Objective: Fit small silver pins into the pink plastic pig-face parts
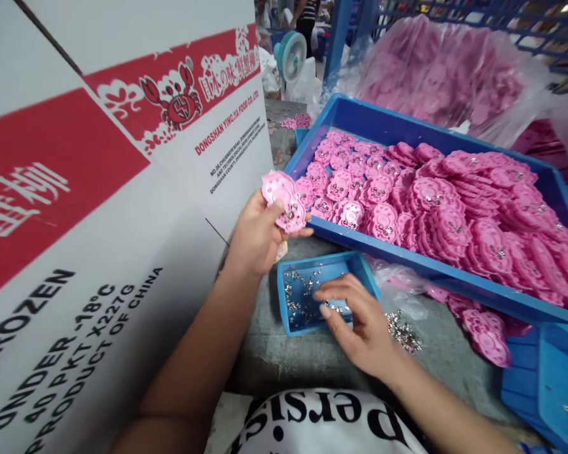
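Observation:
My left hand (260,233) is closed on a pink scalloped plastic piece (284,198), held up beside the carton. The thumb presses on its face, near some small shiny metal parts. Below and to the right, my right hand (357,318) hovers over a small blue tray (283,315) of tiny silver metal pieces (303,293). Its thumb and forefinger are bent with a gap between the tips, and I see nothing in them. A big blue tray (369,243) holds many similar pink pieces (435,195), stacked at the right and laid in rows at the left, many with shiny metal bits.
A tall printed carton (170,208) walls off the left side. More silver pieces (404,331) lie loose on the grey table (274,359). Pink pieces (483,331) and a blue bin (539,378) sit at right. Behind are a bulging plastic bag (435,75), a fan (291,55) and a person (307,19).

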Demonstrator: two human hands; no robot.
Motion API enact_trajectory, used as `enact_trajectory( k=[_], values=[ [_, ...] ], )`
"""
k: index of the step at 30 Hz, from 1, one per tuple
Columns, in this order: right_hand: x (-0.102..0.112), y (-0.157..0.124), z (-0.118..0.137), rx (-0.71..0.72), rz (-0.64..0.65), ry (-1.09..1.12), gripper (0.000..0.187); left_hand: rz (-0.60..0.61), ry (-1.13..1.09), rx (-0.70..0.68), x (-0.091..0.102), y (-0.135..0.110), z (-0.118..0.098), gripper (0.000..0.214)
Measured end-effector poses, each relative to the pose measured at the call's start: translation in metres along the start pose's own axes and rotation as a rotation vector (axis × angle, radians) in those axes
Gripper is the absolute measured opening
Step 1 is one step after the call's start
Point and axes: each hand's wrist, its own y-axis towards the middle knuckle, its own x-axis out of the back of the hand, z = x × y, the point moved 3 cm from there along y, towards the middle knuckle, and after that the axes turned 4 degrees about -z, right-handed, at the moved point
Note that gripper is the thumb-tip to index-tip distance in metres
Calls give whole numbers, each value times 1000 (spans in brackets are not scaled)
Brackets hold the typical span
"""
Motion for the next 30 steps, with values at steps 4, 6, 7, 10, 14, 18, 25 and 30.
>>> enact_trajectory(
  k=[4,6,7,10,14,18,25,30],
  values=[
    [-3,-23,6,-13,162,121,19,30,118,3,-27,63,-14,23],
    [-1,-30,6,-21,204,118,17,6,268,22,-45,92,-11,24],
    [0,-33,6,-26,214,113,17,-17,372,18,-54,105,-8,23],
    [4,-38,5,-39,209,101,14,-26,766,-42,-80,135,7,23],
    [12,-45,5,-44,203,61,13,-9,899,-33,-100,158,32,31],
    [23,-56,2,-78,184,16,13,36,941,-5,-107,164,45,31],
    [33,-71,-10,-160,139,0,12,217,935,94,-110,132,51,37],
    [31,-66,-12,-127,148,1,11,278,905,140,-108,109,54,45]
  ],
)
